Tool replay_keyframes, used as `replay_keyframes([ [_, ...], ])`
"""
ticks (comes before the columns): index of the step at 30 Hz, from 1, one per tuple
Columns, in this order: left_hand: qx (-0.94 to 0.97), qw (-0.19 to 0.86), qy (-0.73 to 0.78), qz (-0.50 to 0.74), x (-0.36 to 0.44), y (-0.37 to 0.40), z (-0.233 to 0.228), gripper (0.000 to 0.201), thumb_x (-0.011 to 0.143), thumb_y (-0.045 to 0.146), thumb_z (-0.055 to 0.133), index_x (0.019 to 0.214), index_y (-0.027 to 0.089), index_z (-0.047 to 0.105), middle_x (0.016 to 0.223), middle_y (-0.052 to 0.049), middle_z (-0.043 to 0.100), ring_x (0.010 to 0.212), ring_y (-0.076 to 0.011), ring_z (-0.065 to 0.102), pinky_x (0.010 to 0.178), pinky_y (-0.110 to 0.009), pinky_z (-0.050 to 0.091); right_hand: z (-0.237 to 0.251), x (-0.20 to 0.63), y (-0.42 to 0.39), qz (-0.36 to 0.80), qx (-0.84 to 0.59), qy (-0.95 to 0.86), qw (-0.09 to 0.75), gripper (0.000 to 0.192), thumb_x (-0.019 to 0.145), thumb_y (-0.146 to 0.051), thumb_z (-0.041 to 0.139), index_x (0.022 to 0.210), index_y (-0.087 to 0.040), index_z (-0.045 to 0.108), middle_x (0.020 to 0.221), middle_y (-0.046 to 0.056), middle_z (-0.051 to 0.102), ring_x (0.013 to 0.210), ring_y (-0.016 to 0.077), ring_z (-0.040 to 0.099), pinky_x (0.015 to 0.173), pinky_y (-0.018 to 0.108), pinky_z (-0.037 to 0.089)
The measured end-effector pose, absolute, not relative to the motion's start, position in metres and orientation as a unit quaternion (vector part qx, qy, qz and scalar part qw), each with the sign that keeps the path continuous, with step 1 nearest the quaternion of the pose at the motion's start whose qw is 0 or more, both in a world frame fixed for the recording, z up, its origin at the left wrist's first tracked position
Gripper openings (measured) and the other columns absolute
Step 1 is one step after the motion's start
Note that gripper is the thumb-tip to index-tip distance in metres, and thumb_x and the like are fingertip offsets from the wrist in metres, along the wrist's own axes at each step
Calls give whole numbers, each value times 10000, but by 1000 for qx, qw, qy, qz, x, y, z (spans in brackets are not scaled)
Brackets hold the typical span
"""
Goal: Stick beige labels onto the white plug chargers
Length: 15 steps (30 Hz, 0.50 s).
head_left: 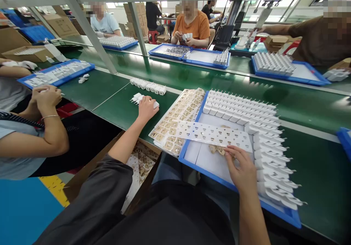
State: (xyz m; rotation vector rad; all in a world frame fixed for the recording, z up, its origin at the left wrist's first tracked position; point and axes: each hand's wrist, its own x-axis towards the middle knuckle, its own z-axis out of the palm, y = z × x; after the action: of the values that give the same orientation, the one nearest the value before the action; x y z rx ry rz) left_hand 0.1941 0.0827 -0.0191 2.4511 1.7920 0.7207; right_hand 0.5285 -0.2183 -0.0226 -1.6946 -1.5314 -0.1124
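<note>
My left hand is closed round a white plastic housing on the green bench, beside other white housings with thin prongs. At the lower edge of a white perforated backing sheet, my right hand pinches with thumb and forefinger. That sheet lies across a blue-rimmed tray and overlaps a stack of tan sticker sheets. Crumpled tan scraps show partly under it. Rows of white housings fill the tray's far and right sides, prongs pointing outward.
A short row of white housings stands farther back on the bench. Below its edge, a cardboard box holds scrap sheets. A co-worker's hands are at the left, near another blue tray. A slanted metal post rises ahead.
</note>
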Motion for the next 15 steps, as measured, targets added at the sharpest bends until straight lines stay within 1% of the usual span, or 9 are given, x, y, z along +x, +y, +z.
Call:
replay_keyframes([
  [2,778,11,580,241,189,87,-22,406,855,269,588,1223,100,624,1351,-227,535,1297,-420,429,1076,-553,343,-23,529,-218,-41,-673,-611,415,198,976,-341,555,964,-240,725,1078,80,732,1026,263,700,887,437,577],
  [5,766,18,586,264,177,93,-23,417,857,252,612,1233,73,595,1328,-234,549,1271,-419,454,1085,-559,346,-23,529,-218,-39,-672,-614,413,186,975,-330,560,969,-240,723,1069,75,732,1015,257,701,875,427,577],
  [7,756,25,589,286,169,94,-20,393,892,280,608,1209,49,579,1328,-226,554,1280,-387,446,1117,-531,342,-23,529,-218,-39,-670,-616,412,178,976,-320,561,978,-241,721,1066,70,734,1019,254,701,876,424,577],
  [10,756,47,577,306,169,88,-13,416,958,359,567,1206,25,560,1335,-207,566,1281,-324,450,1140,-468,365,-22,527,-218,-39,-667,-618,415,170,977,-313,564,983,-237,716,1068,71,735,1015,249,703,883,420,581],
  [11,765,61,566,302,173,82,-12,423,967,385,562,1202,35,576,1312,-193,591,1255,-309,482,1125,-454,391,-22,526,-218,-38,-666,-618,416,168,977,-310,565,983,-235,715,1065,72,735,1006,246,705,881,418,583],
  [13,796,97,528,278,187,66,-9,411,964,440,571,1175,94,638,1242,-151,655,1184,-292,559,1069,-433,454,-21,524,-217,-33,-664,-618,419,168,979,-304,562,986,-232,714,1062,74,735,993,243,707,875,415,586],
  [15,835,141,479,230,205,46,-10,413,939,508,594,1146,166,695,1246,-121,675,1177,-304,592,1037,-440,482,-21,523,-217,-28,-664,-618,421,169,981,-301,559,990,-234,714,1058,75,735,986,245,708,875,420,586],
])
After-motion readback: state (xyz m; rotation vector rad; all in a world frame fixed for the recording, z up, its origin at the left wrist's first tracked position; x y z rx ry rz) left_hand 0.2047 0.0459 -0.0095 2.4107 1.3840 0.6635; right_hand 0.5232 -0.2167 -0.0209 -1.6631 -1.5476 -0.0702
